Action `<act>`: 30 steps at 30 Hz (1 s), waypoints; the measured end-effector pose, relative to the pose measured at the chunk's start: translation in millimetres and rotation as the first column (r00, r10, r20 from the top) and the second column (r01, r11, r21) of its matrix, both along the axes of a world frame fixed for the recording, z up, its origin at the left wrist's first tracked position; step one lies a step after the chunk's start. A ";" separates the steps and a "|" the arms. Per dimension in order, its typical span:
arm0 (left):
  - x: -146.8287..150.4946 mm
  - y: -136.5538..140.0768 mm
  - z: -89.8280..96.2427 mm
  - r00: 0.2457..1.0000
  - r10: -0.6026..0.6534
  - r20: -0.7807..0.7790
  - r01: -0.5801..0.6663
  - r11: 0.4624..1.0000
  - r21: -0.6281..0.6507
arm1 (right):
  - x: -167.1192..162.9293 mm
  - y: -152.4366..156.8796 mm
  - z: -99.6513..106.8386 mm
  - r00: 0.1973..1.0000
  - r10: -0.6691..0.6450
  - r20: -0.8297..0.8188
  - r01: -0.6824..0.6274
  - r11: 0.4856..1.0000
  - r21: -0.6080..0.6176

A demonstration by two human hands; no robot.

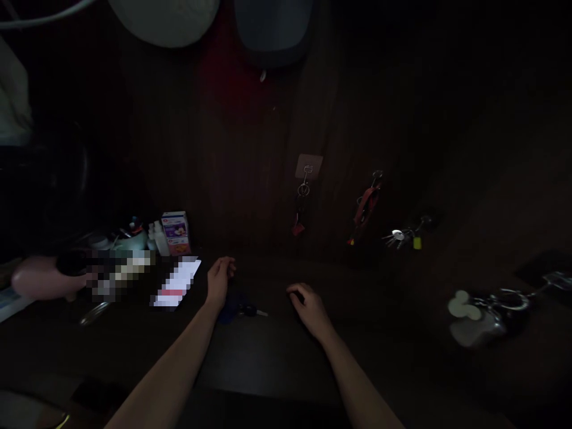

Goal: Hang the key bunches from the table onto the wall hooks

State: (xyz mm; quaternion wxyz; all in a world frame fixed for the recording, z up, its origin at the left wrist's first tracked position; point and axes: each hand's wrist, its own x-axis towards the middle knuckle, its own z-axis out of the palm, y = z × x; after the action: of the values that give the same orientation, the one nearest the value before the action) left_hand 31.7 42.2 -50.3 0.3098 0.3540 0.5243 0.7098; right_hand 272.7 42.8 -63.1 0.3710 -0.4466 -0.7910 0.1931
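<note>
My left hand (220,279) rests on the dark wooden surface, its fingers loosely bent and apart, with nothing seen in them. Just in front of that wrist lies a key (257,311) with a dark head, beside a dark blue object (229,311) too dim to make out. To the right, my right hand (309,305) lies with loosely curved fingers and the thumb a little apart, and no object shows in it. The key lies between the two hands, nearer the left one. Left of my left hand is a lit, pixelated phone-like screen (181,280).
Key bunches hang on the back panel: one with a red tag (298,225), a red strap (367,205), silver keys (397,236), and a ring with a pale charm (465,307) at right. A small box (176,232), white bottles (158,238) and a pink rounded object (40,277) stand left.
</note>
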 end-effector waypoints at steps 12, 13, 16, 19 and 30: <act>-13.1 2.4 -0.8 0.954 0.003 0.298 -0.034 0.995 0.099 | -17.6 -35.0 25.9 0.803 0.337 0.492 -0.405 0.914 0.034; -14.1 1.6 0.0 0.957 -0.011 0.289 -0.020 0.995 0.103 | -17.3 -33.6 24.3 0.816 0.317 0.483 -0.385 0.922 0.045; -15.9 -2.2 3.0 0.972 -0.068 0.227 0.045 0.993 0.106 | -16.3 -29.8 18.8 0.835 0.285 0.471 -0.355 0.932 0.066; -13.3 -8.0 6.5 0.982 -0.155 0.107 0.148 0.986 0.073 | -16.2 -25.8 13.3 0.860 0.220 0.460 -0.300 0.948 0.107; 14.5 -26.9 1.6 0.581 -0.412 -0.702 0.399 0.896 -0.196 | -19.1 -15.3 0.8 0.901 -0.112 0.418 0.031 0.980 0.195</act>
State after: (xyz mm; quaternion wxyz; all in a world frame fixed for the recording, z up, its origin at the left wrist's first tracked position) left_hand 46.2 15.3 -48.7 0.2322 0.7133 0.5145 0.4154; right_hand 253.5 27.5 -62.4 0.2351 -0.4707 -0.8504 0.0030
